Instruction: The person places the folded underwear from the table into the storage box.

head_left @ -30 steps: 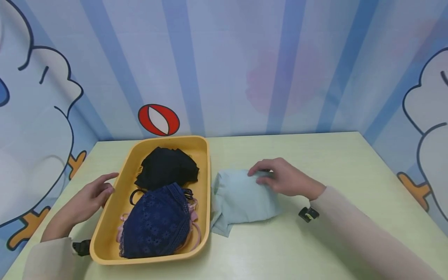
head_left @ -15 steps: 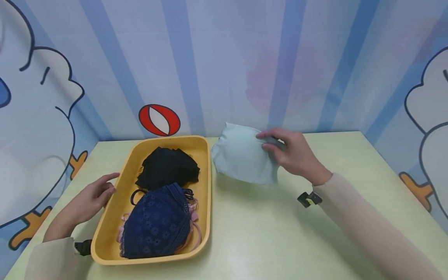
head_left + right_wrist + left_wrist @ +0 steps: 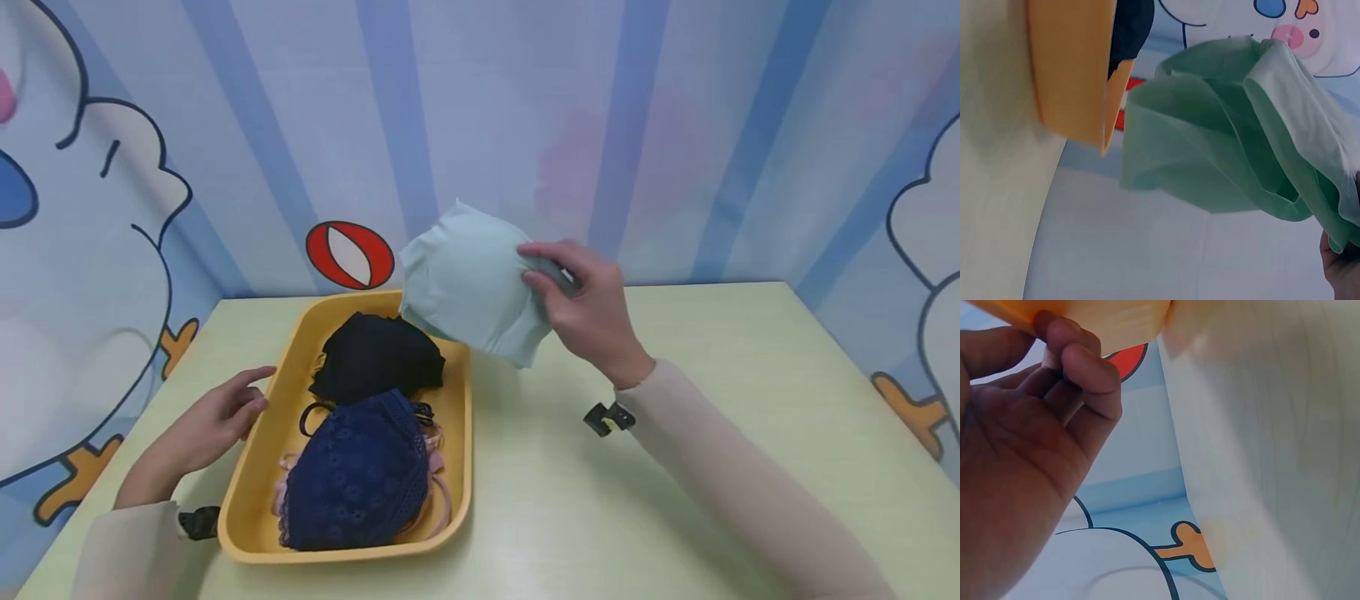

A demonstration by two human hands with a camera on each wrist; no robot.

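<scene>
Pinched between the thumb and fingers of my right hand [image 3: 588, 308] is a folded, smooth pale mint garment [image 3: 472, 279]. It hangs in the air over the back right corner of the yellow tray [image 3: 468, 467]. The right wrist view shows the layered, drooping underside of the garment [image 3: 1210, 131]; most of the hand [image 3: 1341, 269] is out of that frame. Loosely bent fingers of my left hand [image 3: 213, 425] touch the tray's left side near the rim. In the left wrist view, these fingertips [image 3: 1082, 365] lie against the outer wall of the tray [image 3: 1116, 325].
Inside the tray, a folded black garment [image 3: 378, 358] lies at the back. A folded navy lace bra [image 3: 360, 475] lies in front, over something pink with straps [image 3: 442, 487]. A printed fabric backdrop [image 3: 495, 100] rises behind the pale table [image 3: 712, 400].
The mint garment has risen from the table right of the tray and moved up and left over the tray's corner, held by my right hand. My left hand has stayed at the tray.
</scene>
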